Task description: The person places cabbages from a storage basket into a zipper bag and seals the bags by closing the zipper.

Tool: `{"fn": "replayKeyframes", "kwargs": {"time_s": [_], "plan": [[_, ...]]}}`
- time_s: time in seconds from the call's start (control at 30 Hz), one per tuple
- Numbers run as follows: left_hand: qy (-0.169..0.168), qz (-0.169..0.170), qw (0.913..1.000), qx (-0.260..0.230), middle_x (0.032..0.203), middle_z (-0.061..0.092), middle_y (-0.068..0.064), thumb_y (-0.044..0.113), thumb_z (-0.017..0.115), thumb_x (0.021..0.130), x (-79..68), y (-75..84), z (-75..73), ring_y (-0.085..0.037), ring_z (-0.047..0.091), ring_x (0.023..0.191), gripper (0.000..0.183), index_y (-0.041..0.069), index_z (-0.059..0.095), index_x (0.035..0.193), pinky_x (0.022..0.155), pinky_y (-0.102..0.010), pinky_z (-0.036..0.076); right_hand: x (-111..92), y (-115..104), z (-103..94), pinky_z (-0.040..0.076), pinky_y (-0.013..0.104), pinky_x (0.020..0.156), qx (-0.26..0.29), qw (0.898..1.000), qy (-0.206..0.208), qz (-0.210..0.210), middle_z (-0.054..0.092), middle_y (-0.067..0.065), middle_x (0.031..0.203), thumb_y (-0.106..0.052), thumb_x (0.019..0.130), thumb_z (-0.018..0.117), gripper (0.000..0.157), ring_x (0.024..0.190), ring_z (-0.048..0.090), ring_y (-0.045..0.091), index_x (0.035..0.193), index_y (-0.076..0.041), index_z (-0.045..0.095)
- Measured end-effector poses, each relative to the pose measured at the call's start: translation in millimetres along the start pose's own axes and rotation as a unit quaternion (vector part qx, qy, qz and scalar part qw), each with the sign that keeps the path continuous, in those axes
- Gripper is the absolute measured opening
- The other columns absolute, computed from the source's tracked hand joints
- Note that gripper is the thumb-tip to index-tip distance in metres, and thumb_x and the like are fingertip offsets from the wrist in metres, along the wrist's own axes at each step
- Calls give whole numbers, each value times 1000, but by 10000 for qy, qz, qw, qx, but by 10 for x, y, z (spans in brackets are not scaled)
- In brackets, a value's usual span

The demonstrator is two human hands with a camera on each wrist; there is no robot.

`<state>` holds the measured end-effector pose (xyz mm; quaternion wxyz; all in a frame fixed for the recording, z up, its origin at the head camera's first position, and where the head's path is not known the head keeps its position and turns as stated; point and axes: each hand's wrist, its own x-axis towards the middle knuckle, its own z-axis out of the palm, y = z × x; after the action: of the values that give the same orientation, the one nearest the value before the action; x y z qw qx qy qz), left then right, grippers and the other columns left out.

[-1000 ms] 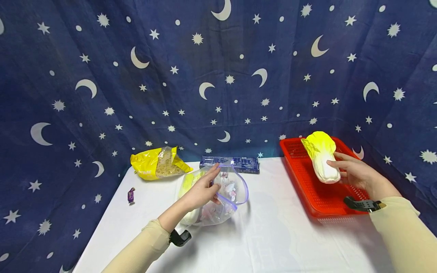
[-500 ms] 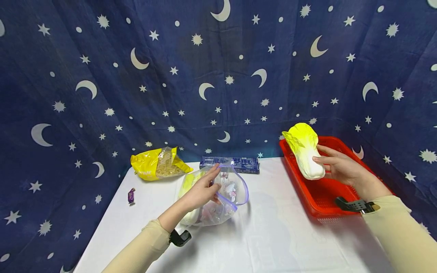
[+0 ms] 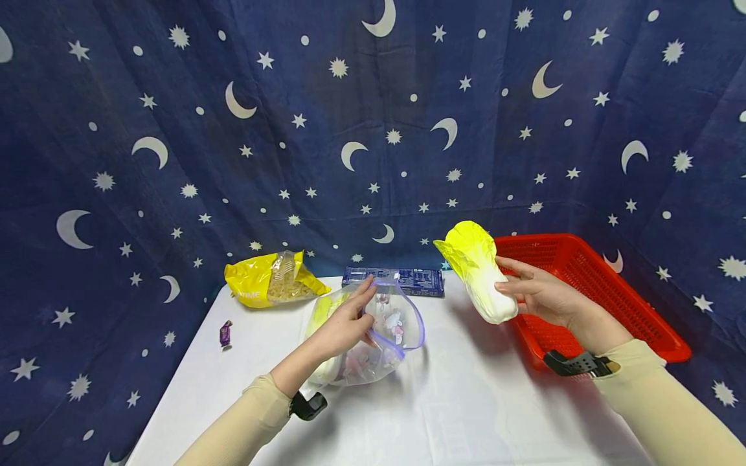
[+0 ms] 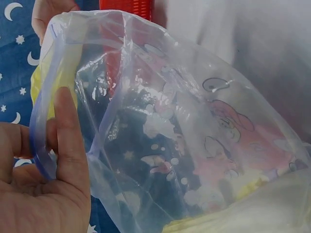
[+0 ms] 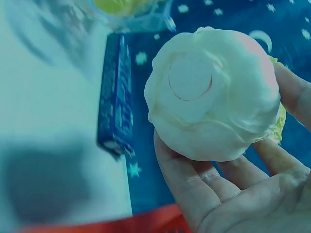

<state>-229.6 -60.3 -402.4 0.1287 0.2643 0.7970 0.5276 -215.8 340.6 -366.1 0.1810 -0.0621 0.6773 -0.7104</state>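
Note:
My right hand (image 3: 548,294) grips a napa cabbage (image 3: 479,272) round its white base, leafy yellow end up and tilted left, over the table just left of the red basket. In the right wrist view the cabbage's pale round bottom (image 5: 194,92) faces the camera, fingers curled about it. My left hand (image 3: 344,327) pinches the purple zip edge of a clear zip bag (image 3: 396,323) with cartoon prints, its mouth standing open toward the right. Another yellow-and-white cabbage (image 3: 322,317) lies inside the bag, partly hidden behind my left hand and forearm.
A red perforated basket (image 3: 653,323) stands at the right. Behind the bag lies a dark blue box (image 3: 419,283). At the back left rests a yellow pasta bag (image 3: 250,278), with a small purple wrapped candy (image 3: 225,334) nearer on the white table (image 3: 466,414).
My right hand has carried the cabbage leftward from above the red basket to over the table beside it. My left hand and the zip bag have stayed in place.

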Motion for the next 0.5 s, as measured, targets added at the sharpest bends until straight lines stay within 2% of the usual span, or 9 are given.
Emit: {"fn": "replayKeyframes", "kwargs": {"time_s": [0.17, 0.27, 0.5], "plan": [[-104, 54, 9999, -37, 171, 6, 2, 0, 48, 98, 9, -32, -2, -21, 63, 71, 68, 3, 23, 161, 68, -35, 63, 60, 57, 142, 61, 37, 86, -146, 9998, -141, 71, 61, 3, 127, -7, 101, 59, 82, 103, 69, 20, 164, -5, 7], [-114, -44, 9998, -127, 171, 7, 1, 3, 49, 98, 17, -39, -1, -22, 66, 74, 68, 3, 24, 162, 69, -35, 64, 89, 100, 204, 61, 38, 88, -196, 9995, -224, 74, 58, 4, 132, -8, 100, 60, 82, 106, 67, 20, 164, -5, 9], [-69, -249, 9986, -451, 172, 8, -1, 6, 52, 98, 26, -34, 0, -25, 64, 81, 69, 5, 25, 162, 70, -37, 64, 144, 209, 308, 60, 40, 92, -329, 9987, -375, -75, 55, 10, 136, -6, 98, 63, 82, 114, 63, 21, 163, -5, 15]]}}
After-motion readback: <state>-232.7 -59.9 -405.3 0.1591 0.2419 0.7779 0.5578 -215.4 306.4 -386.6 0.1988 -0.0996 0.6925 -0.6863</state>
